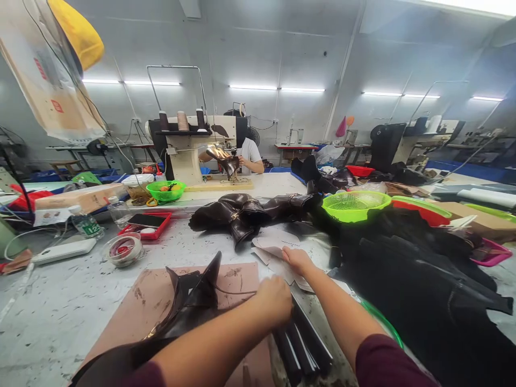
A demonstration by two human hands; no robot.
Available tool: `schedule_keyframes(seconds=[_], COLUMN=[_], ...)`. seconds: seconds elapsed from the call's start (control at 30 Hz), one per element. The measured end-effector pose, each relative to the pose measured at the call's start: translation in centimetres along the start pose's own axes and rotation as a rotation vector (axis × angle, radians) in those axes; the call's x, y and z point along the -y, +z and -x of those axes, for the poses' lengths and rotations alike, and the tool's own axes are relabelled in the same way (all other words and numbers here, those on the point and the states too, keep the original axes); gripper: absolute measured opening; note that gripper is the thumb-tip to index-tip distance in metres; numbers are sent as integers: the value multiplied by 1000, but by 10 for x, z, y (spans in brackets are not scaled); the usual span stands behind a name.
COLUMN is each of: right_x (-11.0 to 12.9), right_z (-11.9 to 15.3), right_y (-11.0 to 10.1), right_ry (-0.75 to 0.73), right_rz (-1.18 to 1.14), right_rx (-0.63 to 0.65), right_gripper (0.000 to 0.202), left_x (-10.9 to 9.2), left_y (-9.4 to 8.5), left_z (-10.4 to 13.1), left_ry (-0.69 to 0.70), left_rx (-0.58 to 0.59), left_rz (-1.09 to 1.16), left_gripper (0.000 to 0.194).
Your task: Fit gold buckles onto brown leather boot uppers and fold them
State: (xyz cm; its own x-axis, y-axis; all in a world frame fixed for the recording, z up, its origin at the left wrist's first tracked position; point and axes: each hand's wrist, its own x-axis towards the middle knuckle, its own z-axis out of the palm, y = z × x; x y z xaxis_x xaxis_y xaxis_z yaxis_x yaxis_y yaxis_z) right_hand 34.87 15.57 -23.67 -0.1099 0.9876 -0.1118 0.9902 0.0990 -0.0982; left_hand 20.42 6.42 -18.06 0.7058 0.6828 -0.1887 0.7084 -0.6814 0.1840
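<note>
My left hand [274,301] is a closed fist above the dark strips [302,338]. A thin brown cord [237,293] runs from it toward a dark brown leather piece [201,293] on the pink board [237,274]. What lies inside the fist is hidden. Farther forward and to the right, my right hand [297,260] pinches the edge of a thin pale sheet [272,251]; more pale pieces lie under and around it. Beyond the sheet lie shiny dark brown leather pieces [242,212] with gold-coloured metal parts.
Black material [423,279] covers the right side, beside a green basket [357,206]. At left are a red tray [155,228], a round container [123,250], a white device [64,251] and bottles. A person [252,153] sits behind a sewing machine [185,156].
</note>
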Motion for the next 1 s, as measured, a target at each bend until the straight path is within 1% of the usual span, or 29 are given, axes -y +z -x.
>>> schedule_keyframes(seconds=[0.07,0.1,0.17,0.27,0.33,0.4,0.47,0.6,0.67,0.73,0.77,0.8,0.87,0.93,0.97,1.0], right_x=[-6,-9,-15,-20,-20,-20,-19,-15,-13,-16,-20,-25,-37,-45,-46,-44], right_z=[-2,-4,-7,-12,-14,-16,-16,-16,-15,-13,-12,-11,-8,1,9,20], right_y=[-2,-3,-6,-11,-16,-22,-27,-35,-42,-58,-72,-88,-128,-168,-183,-192], right_ry=[22,27,19,-49,-110,-157,-184,-198,-194,-178,-165,-148,-113,-86,-80,-75], right_rz=[-19,-30,-49,-64,-61,-51,-37,-13,-6,-3,0,4,18,52,72,95], right_rx=[-14,-18,-16,13,40,63,81,101,94,52,18,-25,-113,-179,-196,-213], right_gripper=[27,27,27,26,25,25,25,25,24,25,25,26,28,27,25,24], left_x=[7,11,20,29,31,32,32,30,30,31,33,34,38,40,40,38], left_y=[2,5,14,31,41,48,50,43,41,42,42,42,40,34,29,23], left_z=[-42,-58,-76,-79,-76,-75,-76,-78,-79,-79,-79,-80,-82,-85,-86,-85], left_ry=[-34,-40,-46,-69,-88,-96,-95,-99,-102,-108,-113,-119,-134,-157,-177,-199], left_rx=[10,15,24,62,97,101,100,141,141,122,112,101,77,49,31,4], left_rz=[21,35,60,96,114,113,96,76,113,203,253,299,372,444,492,545], left_gripper=[52,60,77,95,100,106,109,109,109,108,108,107,102,89,81,74])
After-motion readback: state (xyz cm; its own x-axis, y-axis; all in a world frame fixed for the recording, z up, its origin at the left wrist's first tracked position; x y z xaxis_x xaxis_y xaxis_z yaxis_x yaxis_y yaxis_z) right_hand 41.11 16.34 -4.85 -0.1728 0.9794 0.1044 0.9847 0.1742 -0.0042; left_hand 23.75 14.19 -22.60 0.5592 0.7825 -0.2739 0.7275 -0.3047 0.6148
